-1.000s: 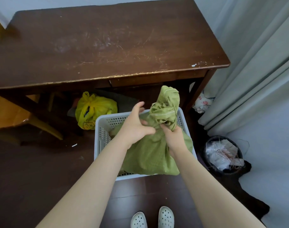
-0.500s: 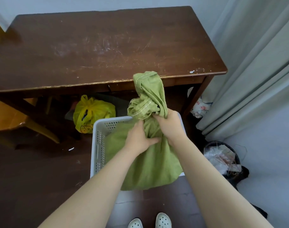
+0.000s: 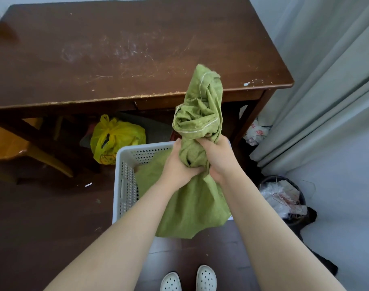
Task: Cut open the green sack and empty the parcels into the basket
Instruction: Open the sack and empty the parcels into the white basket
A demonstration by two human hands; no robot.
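Observation:
The green woven sack (image 3: 197, 114) is bunched and held upright over the white perforated basket (image 3: 124, 185) on the floor. My left hand (image 3: 177, 166) and my right hand (image 3: 218, 158) both grip the sack's gathered middle, side by side. The crumpled upper end sticks up above my hands; the lower part hangs down over the basket's near side. The sack hides most of the basket's inside, and no parcels show.
A dark wooden table (image 3: 127, 49) stands just behind the basket. Under it lies a yellow plastic bag (image 3: 114, 139). A black bin (image 3: 284, 198) full of scraps sits at the right by a grey curtain (image 3: 326, 91). My white shoes (image 3: 187, 279) are below.
Both hands have lifted the sack higher above the basket. My left hand shifted from the sack's side onto its gathered middle next to my right hand.

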